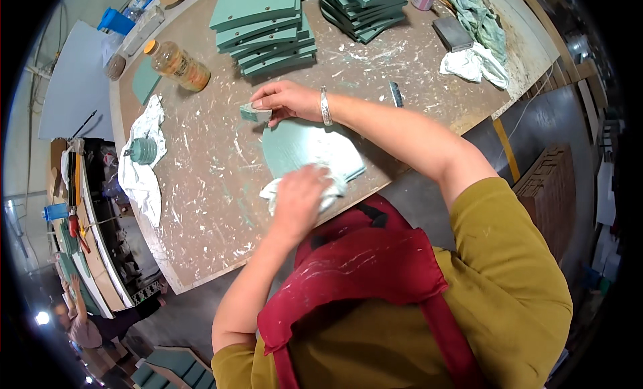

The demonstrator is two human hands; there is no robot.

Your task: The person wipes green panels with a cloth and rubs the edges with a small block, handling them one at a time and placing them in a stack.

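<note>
A light green panel (284, 148) with a rounded edge lies near the table's front edge, light glaring off it. My left hand (300, 198), blurred by motion, is closed on a white cloth (270, 191) and presses it to the panel's near side. More white cloth (343, 154) spreads over the panel's right side. At the panel's far edge, my right hand (284, 102) pinches a small flat green-and-grey piece (248, 113), perhaps a sanding pad. A bracelet (326, 106) circles my right wrist.
Stacked green panels (258, 31) and a second stack (365, 11) stand at the back. Leftward are an orange-capped bottle (179, 66) and a green roll (143, 150) on a rag. A blade-like strip (396, 94) and dark block (452, 34) lie rightward. A co-worker (84, 325) works far left.
</note>
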